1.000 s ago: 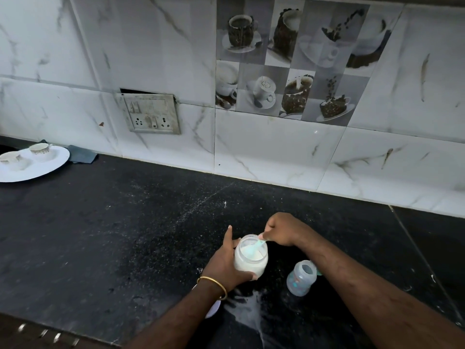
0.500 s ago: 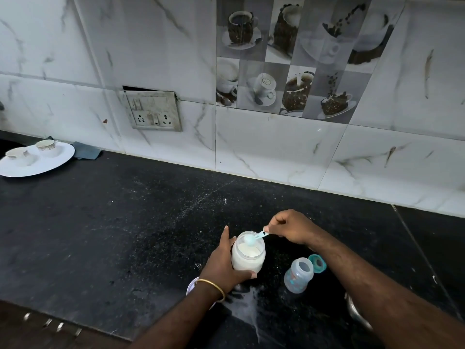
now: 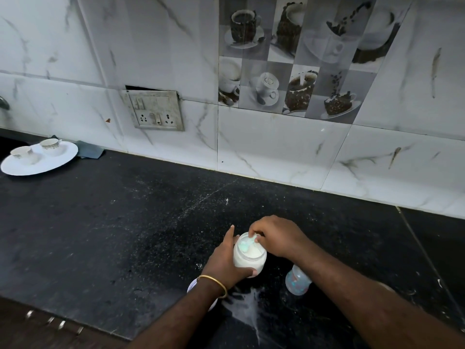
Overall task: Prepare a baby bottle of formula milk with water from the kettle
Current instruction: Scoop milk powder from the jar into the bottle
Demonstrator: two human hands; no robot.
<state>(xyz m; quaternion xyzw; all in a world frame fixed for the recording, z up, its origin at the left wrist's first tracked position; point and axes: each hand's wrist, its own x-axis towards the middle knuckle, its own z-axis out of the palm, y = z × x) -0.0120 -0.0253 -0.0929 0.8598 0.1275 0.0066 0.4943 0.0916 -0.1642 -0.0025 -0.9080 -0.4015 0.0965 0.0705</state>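
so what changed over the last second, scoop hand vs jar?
The right hand lifted the scoop over the formula jar half a second ago, then lowered it back; now its fingers sit at the mouth and the scoop is down in the powder. The left hand kept holding the jar in place. The baby bottle stayed beside it, and the spilled powder is unchanged.

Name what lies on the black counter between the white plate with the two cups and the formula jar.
Nothing stands there: the head view shows only bare counter, flecked with pale specks, between the plate and the jar.
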